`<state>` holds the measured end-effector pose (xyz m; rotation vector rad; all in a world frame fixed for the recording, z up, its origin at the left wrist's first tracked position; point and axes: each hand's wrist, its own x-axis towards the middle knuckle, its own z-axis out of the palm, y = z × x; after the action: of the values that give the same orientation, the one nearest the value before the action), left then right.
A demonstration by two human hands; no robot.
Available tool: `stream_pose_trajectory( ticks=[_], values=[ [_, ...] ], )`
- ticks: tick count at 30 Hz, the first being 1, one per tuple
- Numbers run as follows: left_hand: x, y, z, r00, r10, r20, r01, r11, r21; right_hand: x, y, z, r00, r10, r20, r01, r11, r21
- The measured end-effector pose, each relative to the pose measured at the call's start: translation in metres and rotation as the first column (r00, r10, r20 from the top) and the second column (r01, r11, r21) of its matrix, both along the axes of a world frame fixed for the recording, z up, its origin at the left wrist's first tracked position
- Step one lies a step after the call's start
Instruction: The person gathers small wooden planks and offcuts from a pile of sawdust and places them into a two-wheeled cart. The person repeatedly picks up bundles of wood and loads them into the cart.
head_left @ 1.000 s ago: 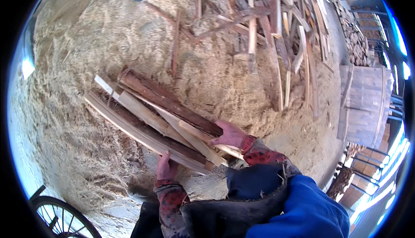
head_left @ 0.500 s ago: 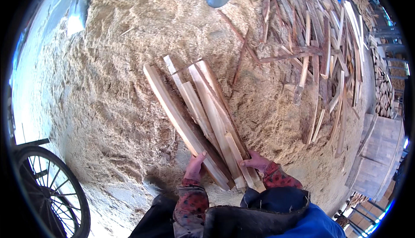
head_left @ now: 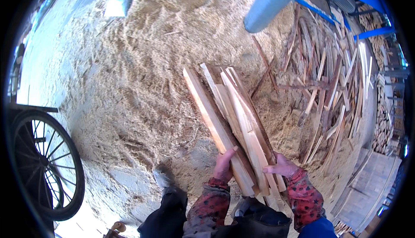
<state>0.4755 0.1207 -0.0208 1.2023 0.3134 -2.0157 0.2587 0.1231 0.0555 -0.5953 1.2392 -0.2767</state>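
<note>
Between my two hands is a bundle of several long wooden slats, some with bark along an edge, their far ends fanned a little apart. My left hand grips the outer left slat with its thumb on top. On the other side, my right hand clasps the right edge of the bundle, thumb over the wood. The fingers under the slats are hidden. The near ends of the slats reach close to my legs.
Sawdust covers the ground. A heap of loose offcuts lies to the right, near a pale wooden box. A spoked cart wheel stands at left. A grey-blue pipe comes down at the far side.
The bundle and both hands now sit further right in view, and the slats appear closer together. The surroundings have shifted in the picture as my head moved. Both hands keep their grip.
</note>
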Motion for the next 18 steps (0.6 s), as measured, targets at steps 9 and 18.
stream_pose_trajectory(
  ticks=[9,18],
  values=[
    [0.015,-0.023,0.092,0.998,0.020,-0.063,-0.021,1.000,-0.012,0.005,-0.040,0.079,0.962,0.235,-0.137,-0.248,0.966,-0.081],
    [0.068,0.019,0.208,1.000,0.009,0.006,-0.010,0.997,0.075,0.069,-0.022,0.209,0.926,0.343,-0.157,-0.350,0.937,-0.019]
  ],
)
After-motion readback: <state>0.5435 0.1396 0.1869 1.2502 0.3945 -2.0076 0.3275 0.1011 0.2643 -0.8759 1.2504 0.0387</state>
